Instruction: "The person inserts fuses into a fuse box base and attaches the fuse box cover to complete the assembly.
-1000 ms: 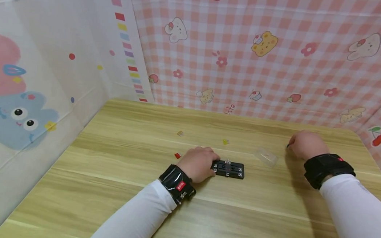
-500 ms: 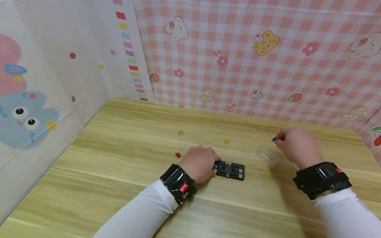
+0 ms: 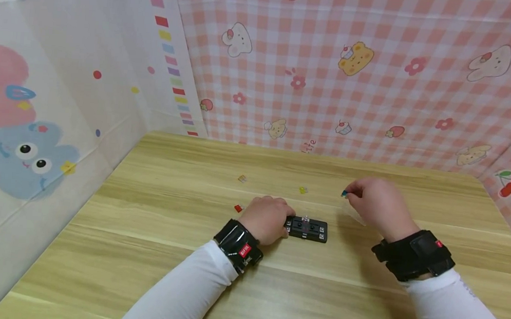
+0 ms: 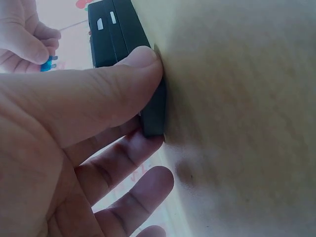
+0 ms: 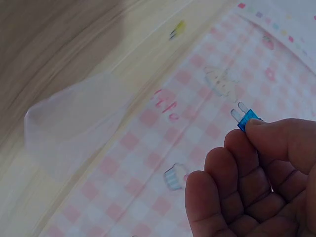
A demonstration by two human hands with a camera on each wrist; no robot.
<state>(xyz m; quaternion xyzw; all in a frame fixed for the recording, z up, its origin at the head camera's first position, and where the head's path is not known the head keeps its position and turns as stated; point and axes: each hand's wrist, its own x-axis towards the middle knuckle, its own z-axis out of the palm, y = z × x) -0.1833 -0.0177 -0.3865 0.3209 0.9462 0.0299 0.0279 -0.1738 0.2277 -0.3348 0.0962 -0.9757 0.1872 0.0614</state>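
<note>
My left hand (image 3: pixel 266 220) grips the left end of a black fuse block (image 3: pixel 310 229) lying on the table, with metal terminals at its ends. Seen from the left wrist, the thumb presses on the near side of the block (image 4: pixel 118 34) and the fingers curl beneath its end. Between thumb and index finger, my right hand (image 3: pixel 377 206) pinches a blue blade fuse (image 5: pixel 248 120), its two prongs pointing outward. That hand hovers right of the block, over a clear plastic cover (image 5: pixel 74 118), which it partly hides in the head view.
A yellow blade fuse (image 3: pixel 303 189) lies behind the block. Farther left are a tan blade fuse (image 3: pixel 242 178) and a red one (image 3: pixel 238 208), the latter close to my left hand. Patterned cloth (image 3: pixel 321 95) borders the back of the wooden table (image 3: pixel 183 184).
My right hand has moved left with the blue blade fuse, from the table's right side to over the clear cover. The left hand and fuse block have stayed put.
</note>
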